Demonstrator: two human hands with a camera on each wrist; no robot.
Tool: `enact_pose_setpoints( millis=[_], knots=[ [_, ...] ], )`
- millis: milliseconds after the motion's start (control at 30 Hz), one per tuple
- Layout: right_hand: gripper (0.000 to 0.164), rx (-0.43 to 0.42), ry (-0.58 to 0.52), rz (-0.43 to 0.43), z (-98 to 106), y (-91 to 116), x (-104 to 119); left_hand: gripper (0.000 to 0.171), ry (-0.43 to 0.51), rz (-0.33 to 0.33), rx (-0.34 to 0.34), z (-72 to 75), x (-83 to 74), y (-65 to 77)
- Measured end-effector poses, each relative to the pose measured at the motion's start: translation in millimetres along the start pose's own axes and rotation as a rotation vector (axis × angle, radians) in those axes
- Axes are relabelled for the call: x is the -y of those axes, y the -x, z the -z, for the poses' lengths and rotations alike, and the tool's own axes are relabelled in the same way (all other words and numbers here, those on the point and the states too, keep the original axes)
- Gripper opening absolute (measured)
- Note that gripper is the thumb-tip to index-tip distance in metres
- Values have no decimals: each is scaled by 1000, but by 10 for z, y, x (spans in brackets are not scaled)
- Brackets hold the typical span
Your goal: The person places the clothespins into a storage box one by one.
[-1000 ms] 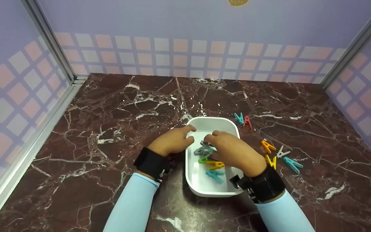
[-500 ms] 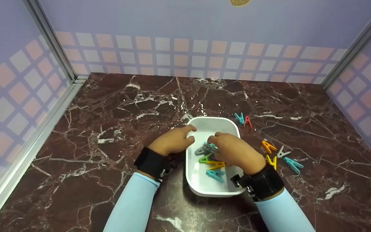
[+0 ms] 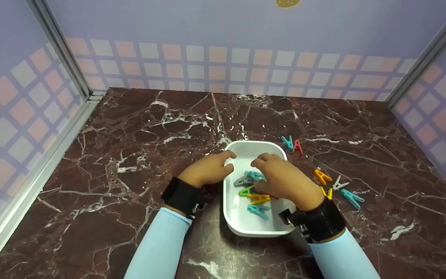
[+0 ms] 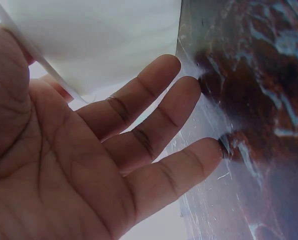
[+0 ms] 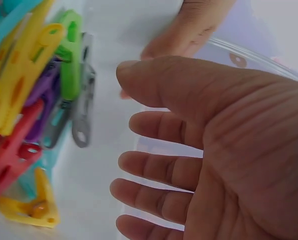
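In the head view, a white plastic tub (image 3: 232,226) holds a small heap of clothespins. My left hand (image 3: 207,168) grips its left rim, thumb and index finger over the edge; the left wrist view shows the other fingers (image 4: 164,117) along the outside wall. Over the tub's right part hovers my right hand (image 3: 285,180), and the right wrist view shows its palm and spread fingers holding nothing. Below it lie turquoise (image 3: 259,211), yellow (image 3: 259,199), green (image 3: 246,190) and grey clothespins (image 3: 242,181). Purple (image 5: 43,100) and red clothespins (image 5: 11,155) show in the right wrist view.
On the dark marbled table (image 3: 149,116), right of the tub, lie loose clothespins: turquoise (image 3: 287,143) and red (image 3: 297,147) at the back, orange (image 3: 322,177), white (image 3: 339,183), yellow (image 3: 326,192) and turquoise (image 3: 351,198) nearer. Patterned panels (image 3: 238,66) enclose the back and sides.
A grey clothespin at my right fingertips has dropped onto the heap. My right hand has drawn slightly up and right, its fingers spreading. The left hand and tub have stayed put.
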State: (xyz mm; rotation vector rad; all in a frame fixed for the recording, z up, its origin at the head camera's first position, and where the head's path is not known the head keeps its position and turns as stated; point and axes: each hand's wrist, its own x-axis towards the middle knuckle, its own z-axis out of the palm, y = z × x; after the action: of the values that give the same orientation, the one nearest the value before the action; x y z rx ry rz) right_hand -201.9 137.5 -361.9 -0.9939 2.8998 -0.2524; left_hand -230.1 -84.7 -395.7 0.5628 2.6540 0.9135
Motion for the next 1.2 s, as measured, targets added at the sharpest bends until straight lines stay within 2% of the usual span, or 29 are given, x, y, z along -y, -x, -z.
enact_pose_setpoints(
  millis=[133,267,567,867,1000,1133,1200],
  knots=[
    [46,-46,-5,33,78,64,14,47,-1,6,-4,-6,0,-1],
    [49,-56,-8,30,148,105,10,46,5,6,-11,-9,1,0],
    [51,-58,-81,-37,305,205,-87,46,-6,-11,-22,-15,8,-2],
    [52,-12,-154,-205,414,315,-363,47,1,-3,-3,-10,1,-3],
    [42,-19,-230,-249,407,359,-582,46,-4,3,-14,-13,1,-12],
    [51,39,-236,-376,378,410,-815,46,0,2,-20,-14,2,-9],
    [62,84,-235,-446,351,441,-934,47,0,2,-21,-12,0,-2]
  ],
)
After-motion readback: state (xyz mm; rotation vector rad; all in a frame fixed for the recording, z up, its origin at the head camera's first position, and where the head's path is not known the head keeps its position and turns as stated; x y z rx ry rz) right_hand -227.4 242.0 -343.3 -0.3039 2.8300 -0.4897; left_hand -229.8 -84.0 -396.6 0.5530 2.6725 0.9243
